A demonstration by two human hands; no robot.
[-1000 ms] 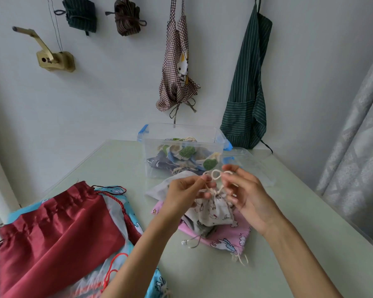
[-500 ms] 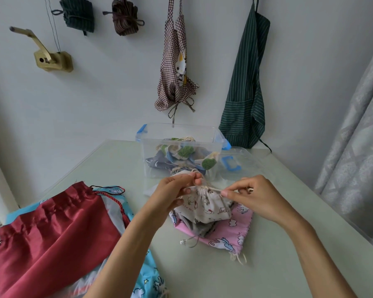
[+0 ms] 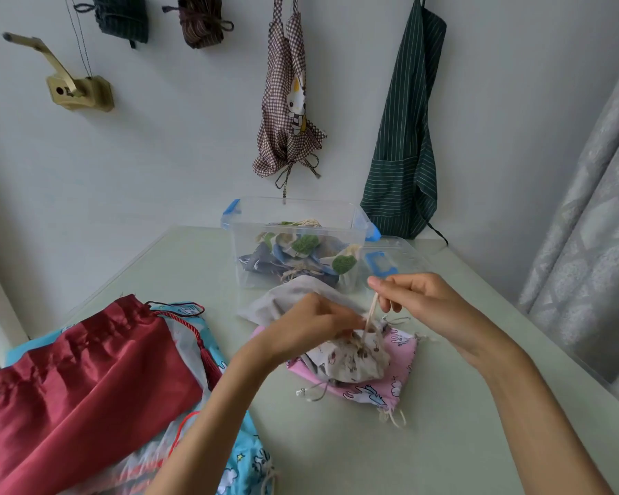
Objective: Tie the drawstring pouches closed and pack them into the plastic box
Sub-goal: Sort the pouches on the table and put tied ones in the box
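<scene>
A small white printed pouch (image 3: pixel 351 362) lies on top of a pink rabbit-print pouch (image 3: pixel 390 387) in the middle of the table. My left hand (image 3: pixel 308 326) grips the gathered neck of the white pouch. My right hand (image 3: pixel 419 298) pinches its cream drawstring (image 3: pixel 370 314) and holds it taut, up and to the right. Behind the hands stands the clear plastic box (image 3: pixel 358 217) with blue latches, with several tied pouches (image 3: pixel 301 251) inside. A flat grey-white pouch (image 3: pixel 283 298) lies between the box and my left hand.
A large red satin drawstring bag (image 3: pixel 83 373) lies at the left on blue printed bags (image 3: pixel 247 455). The box's clear lid (image 3: pixel 401 251) rests to the right of the box. Aprons (image 3: pixel 404 137) hang on the wall behind. A grey curtain (image 3: pixel 594 226) hangs at the right edge.
The white pouch has come down from mid-air onto the pink pouch. The loops of cord have been drawn tight, and my right hand now pulls the cord up and to the right.
</scene>
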